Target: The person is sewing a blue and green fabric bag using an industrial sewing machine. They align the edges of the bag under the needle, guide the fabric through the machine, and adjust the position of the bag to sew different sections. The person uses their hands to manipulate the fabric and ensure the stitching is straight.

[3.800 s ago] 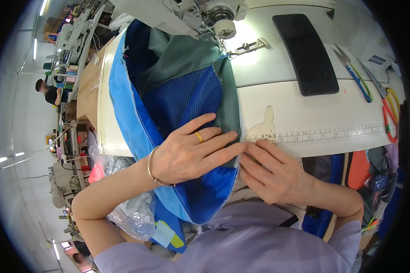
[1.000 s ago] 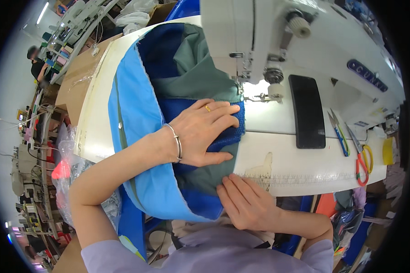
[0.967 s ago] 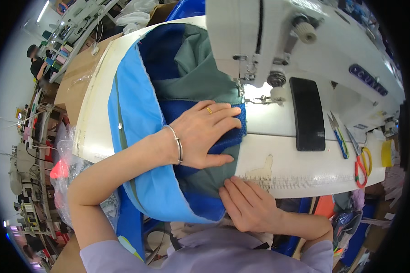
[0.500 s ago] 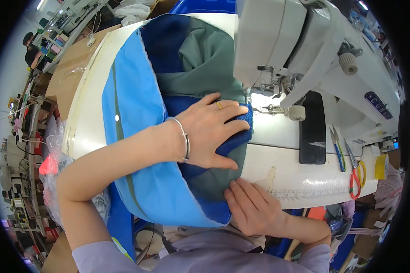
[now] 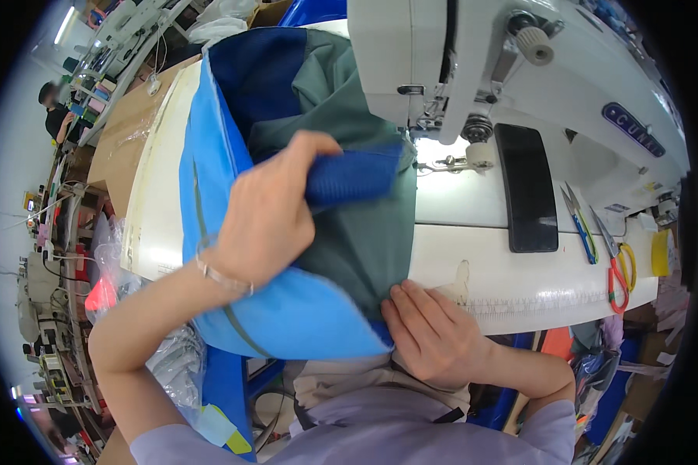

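A large sewn cloth piece, light blue [image 5: 291, 310] outside with grey-green [image 5: 364, 252] and dark blue panels inside, lies across the white sewing table. Its right edge runs under the needle area of a white sewing machine [image 5: 395, 58]. My left hand [image 5: 267, 217], smeared by motion and with a bangle at the wrist, is closed around a dark blue ribbed fabric strip [image 5: 355, 177], raised above the grey-green lining. Close to the table's front edge, my right hand [image 5: 434, 333] has its fingers together on the near corner of the cloth.
A black phone [image 5: 527, 190] lies right of the needle. Beyond it are thread snips [image 5: 580, 225], scissors with red and yellow handles [image 5: 616, 271] and a yellow tape roll [image 5: 660, 253]. Cardboard [image 5: 124, 151] and plastic bags [image 5: 174, 368] sit at the left. A person stands far left.
My left hand has moved from lying spread on the dark blue strip to gripping it, pulled up and leftward. The grey-green lining beneath now shows. My right hand stays at the cloth's corner.
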Demonstrator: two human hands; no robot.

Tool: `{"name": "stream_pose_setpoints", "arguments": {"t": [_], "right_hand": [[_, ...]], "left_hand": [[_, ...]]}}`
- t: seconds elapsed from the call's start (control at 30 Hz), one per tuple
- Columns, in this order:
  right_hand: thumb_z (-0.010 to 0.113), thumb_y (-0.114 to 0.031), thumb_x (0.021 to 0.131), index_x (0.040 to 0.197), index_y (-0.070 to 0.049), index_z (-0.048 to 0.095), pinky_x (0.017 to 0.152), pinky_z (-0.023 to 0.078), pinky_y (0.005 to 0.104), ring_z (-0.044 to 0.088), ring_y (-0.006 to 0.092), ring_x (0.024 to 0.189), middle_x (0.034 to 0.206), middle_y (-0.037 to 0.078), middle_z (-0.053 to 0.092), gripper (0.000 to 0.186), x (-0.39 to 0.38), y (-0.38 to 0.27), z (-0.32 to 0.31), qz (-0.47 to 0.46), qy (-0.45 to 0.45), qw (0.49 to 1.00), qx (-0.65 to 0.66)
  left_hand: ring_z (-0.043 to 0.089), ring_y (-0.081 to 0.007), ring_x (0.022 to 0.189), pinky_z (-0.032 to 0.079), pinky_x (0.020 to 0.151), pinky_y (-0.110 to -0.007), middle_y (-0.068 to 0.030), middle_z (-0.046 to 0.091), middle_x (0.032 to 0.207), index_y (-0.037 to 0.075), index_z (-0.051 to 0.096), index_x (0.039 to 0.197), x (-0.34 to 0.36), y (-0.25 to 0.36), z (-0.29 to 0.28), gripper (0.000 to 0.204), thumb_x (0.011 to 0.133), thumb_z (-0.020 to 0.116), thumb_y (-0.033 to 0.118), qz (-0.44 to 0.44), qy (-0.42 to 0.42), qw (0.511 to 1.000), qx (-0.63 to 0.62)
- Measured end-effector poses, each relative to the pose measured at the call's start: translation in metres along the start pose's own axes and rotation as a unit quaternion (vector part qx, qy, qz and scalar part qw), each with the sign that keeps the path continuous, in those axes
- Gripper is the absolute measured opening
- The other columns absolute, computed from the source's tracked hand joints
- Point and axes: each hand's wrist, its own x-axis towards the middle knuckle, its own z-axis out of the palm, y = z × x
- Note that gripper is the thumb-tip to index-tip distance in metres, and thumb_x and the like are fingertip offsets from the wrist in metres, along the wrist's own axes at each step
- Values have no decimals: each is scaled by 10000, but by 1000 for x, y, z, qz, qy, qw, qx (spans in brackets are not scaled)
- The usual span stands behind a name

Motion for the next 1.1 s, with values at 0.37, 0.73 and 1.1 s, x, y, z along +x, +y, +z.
{"name": "stream_pose_setpoints", "arguments": {"t": [0.37,0.73,1.1], "right_hand": [[629,-153,830,1050,97,725,927,555,388,672,341,1072,1074,218,717,347,-5,-3,6,5,19,1000,-5],[635,-140,802,1068,98,720,919,557,385,675,343,1077,1082,227,714,367,-5,-5,6,14,20,1000,-3],[640,-141,798,1067,96,716,924,561,387,687,340,1052,1065,227,716,366,-9,-4,10,16,34,999,-7]], "left_hand": [[672,-285,752,563,613,-362,-119,608,1045,146,591,1386,18,3,-7,706,712,709,-28,94,14,974,204],[650,-347,813,525,729,-437,-138,667,915,18,639,1087,-3,49,-1,231,864,629,-40,47,34,997,-55],[633,-294,827,515,685,-389,-136,635,1068,10,662,1127,-9,42,16,523,606,690,-23,173,23,984,40]]}}
